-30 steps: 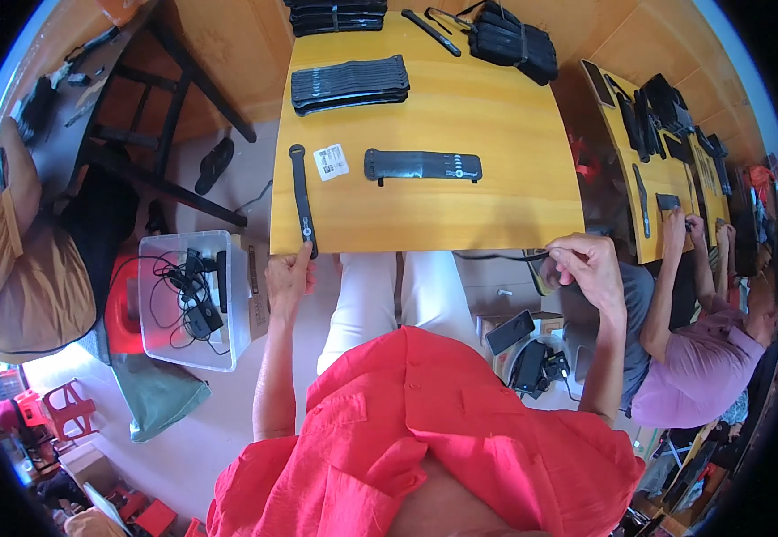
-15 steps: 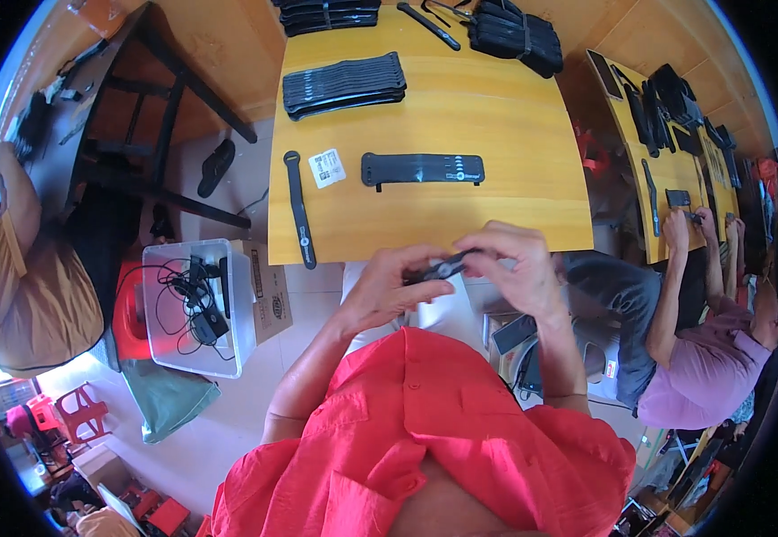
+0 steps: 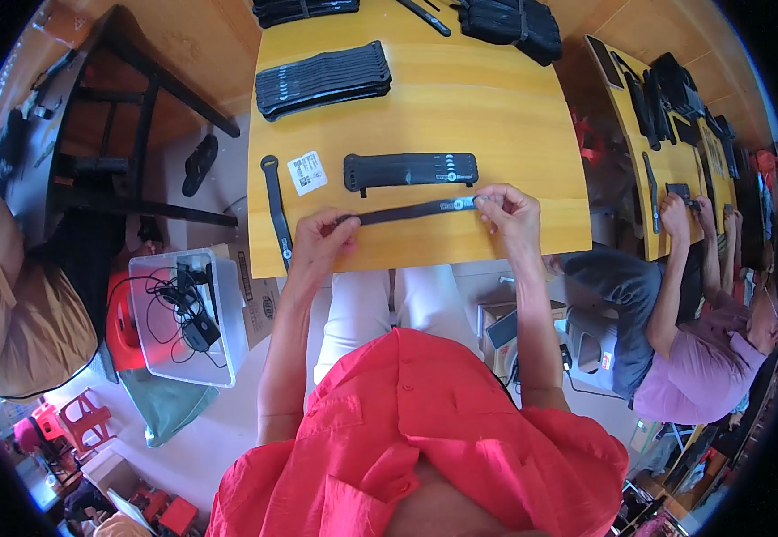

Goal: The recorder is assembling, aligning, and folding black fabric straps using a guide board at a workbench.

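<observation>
A black strap [image 3: 414, 212] with pale printing near its right end is stretched out flat above the near part of the table. My left hand [image 3: 323, 240] pinches its left end between thumb and fingers. At the other end, my right hand [image 3: 510, 213] grips the strap in the same way. Just beyond it lies a small, neatly layered pile of matching straps [image 3: 410, 170]. One single strap [image 3: 274, 204] with a looped end rests along the table's left edge, beside a white printed label [image 3: 307, 173].
A larger stack of black straps [image 3: 323, 80] sits farther back on the yellow table [image 3: 460, 107]. Bundled black straps [image 3: 510, 29] lie at the far right. A clear bin of cables [image 3: 232, 309] stands on the floor at left. Other people work at tables on both sides.
The strap was bunched between my hands near the table's front edge. Both hands have moved forward over the table and apart, drawing it out straight.
</observation>
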`<state>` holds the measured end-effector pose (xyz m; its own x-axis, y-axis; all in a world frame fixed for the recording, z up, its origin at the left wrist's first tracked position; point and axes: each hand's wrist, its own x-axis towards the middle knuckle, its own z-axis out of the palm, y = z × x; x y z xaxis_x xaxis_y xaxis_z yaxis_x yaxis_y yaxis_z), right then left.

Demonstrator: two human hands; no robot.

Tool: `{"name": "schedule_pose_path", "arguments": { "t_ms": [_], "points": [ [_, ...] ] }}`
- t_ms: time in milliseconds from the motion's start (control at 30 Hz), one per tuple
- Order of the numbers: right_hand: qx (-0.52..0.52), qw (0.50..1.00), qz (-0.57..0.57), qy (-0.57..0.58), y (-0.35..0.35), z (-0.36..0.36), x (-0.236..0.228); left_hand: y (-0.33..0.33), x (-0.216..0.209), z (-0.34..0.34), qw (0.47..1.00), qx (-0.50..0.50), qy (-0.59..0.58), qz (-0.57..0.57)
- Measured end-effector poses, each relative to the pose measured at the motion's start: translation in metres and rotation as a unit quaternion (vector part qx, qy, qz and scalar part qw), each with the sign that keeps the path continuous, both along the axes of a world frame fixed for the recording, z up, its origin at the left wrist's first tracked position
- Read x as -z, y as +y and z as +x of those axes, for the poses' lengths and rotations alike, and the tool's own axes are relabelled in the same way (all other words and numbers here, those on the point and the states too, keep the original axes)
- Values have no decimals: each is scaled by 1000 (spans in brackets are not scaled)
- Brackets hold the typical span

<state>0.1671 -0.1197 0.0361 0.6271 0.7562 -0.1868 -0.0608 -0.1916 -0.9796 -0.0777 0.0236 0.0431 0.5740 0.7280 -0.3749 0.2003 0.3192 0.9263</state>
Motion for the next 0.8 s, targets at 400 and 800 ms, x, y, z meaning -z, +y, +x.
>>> {"name": "schedule_pose_path", "arguments": {
  "t_ms": [400,800],
  "points": [
    [44,994,60,81,16,8,24,25,25,11,985,-124,-72,-100],
    [57,998,23,33,20,18,30,26,42,29,983,-143,10,116]
  ]
}}
